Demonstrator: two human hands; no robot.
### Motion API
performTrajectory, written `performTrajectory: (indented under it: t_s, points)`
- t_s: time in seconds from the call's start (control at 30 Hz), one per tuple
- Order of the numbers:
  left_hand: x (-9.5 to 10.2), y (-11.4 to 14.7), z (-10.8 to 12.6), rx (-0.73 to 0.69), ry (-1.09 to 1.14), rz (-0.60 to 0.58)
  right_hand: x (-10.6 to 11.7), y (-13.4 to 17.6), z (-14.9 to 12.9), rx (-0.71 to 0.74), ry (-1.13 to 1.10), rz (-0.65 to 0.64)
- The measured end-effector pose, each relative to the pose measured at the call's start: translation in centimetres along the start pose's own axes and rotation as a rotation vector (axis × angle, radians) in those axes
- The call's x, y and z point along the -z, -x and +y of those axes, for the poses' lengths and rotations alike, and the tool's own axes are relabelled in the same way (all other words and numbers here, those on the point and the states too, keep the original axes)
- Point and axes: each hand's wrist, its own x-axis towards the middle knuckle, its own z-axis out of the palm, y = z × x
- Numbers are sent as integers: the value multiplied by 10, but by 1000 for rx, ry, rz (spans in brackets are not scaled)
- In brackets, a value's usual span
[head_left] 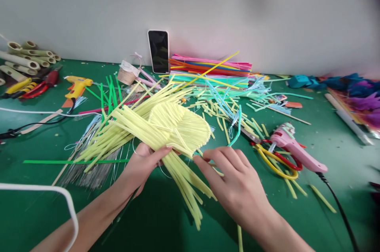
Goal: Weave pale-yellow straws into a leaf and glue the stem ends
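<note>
A pale yellow pipe-cleaner piece [181, 123], shaped like a rounded leaf or heart with closely packed ribs, is held up over the table. Its long loose ends [187, 180] fan out to the upper left and lower right. My left hand [145, 163] grips it from below, the thumb lying across the stems and the other fingers mostly hidden behind. At the lower right edge of the piece, my right hand [230, 172] pinches with thumb and index finger; the exact stem between them is hard to make out. Behind lies a pile of loose yellow pipe cleaners [101, 147].
Right of my hands are scissors [280, 165] and a pink glue gun [297, 147]. A yellow glue gun [77, 85], pliers [44, 85] and bamboo tubes [26, 60] sit left. At the wall stand a phone [158, 52] and coloured pipe-cleaner bundles [210, 65]. A white cable [69, 200] crosses lower left.
</note>
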Motion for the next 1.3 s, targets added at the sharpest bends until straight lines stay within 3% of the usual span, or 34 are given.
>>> performTrajectory:
  t_s: [0.23,0.37,0.47,0.53,0.6,0.67,0.77,0.83,0.97,1.03,1.17,1.3]
  points:
    - [-1,5,5,12,6,-111,21,-38,6,292,33,-181]
    - [1,5,6,-23,25,-187,21,-60,10,380,-124,-315]
    - [4,4,4,-15,37,-218,16,-70,12,356,-311,-401]
    - [4,5,5,4,53,-223,16,-73,13,262,-413,-424]
    - [3,5,6,23,94,-201,20,-72,16,125,-495,-366]
    - [2,6,9,43,127,-161,25,-65,17,-65,-592,-179]
    - [1,6,11,70,150,-124,28,-44,15,-459,-761,245]
    - [1,6,11,62,164,-115,21,-26,10,-714,-820,377]
    - [-2,6,10,22,162,-102,-6,-1,-5,-994,-1148,-6]
    - [-3,5,9,13,130,-119,-18,3,-10,-1085,-1314,-119]
    - [-4,4,5,14,117,-96,-26,1,-14,-1191,-1460,-129]
    - [-6,4,2,11,117,-90,-25,0,-13,-1207,-1489,-90]
